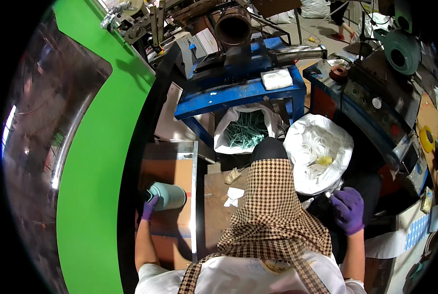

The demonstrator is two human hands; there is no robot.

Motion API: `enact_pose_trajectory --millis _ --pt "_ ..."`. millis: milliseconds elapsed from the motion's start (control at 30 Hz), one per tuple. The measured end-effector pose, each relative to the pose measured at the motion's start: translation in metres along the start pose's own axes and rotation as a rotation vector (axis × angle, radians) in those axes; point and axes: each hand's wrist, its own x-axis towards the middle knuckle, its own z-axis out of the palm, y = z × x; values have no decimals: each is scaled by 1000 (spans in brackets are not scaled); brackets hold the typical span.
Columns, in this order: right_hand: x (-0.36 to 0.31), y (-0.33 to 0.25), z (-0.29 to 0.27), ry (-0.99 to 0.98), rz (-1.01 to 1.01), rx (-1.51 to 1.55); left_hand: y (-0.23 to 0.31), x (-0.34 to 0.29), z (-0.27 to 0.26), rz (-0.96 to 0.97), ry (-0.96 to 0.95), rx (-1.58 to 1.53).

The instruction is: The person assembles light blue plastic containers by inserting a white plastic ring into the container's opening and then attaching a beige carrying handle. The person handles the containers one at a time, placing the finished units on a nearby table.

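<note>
Hands in purple gloves, seen from above at a cluttered workstation. The left hand point(149, 207), lower left of centre, is wrapped around the near end of a pale green cylinder point(169, 196) that lies on its side on a brown cardboard surface point(165, 171). The right hand point(348, 209), lower right of centre, is curled nearly closed around a small object whose white tip just shows; what it is cannot be told. Just above this hand, an open white sack point(321, 142) holds white rings with one yellow piece among them. A second white sack point(246, 130), at centre frame, holds pale green strips and sits beneath a blue machine frame point(238, 90). A checked cloth point(272, 206) hangs down the middle of the frame between the two hands. A broad green panel point(101, 161) curves down the left side. A white scrap point(233, 196) lies on the surface near the cloth.
</note>
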Motion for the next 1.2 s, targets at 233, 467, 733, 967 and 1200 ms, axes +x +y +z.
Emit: enact_pose_trajectory --millis 233,467,733,967,1200 --pt "8 -14 10 -97 -19 63 49 38 132 595 466 350" --pt "10 -10 10 -140 -13 53 88 52 118 339 182 445" --pt "92 -73 46 -52 94 432 240 -70 215 1233 53 642" --pt "114 -136 90 -67 17 364 299 -165 330 1261 -162 279" --pt "94 -122 110 -234 77 222 282 -175 368 1353 -161 343"
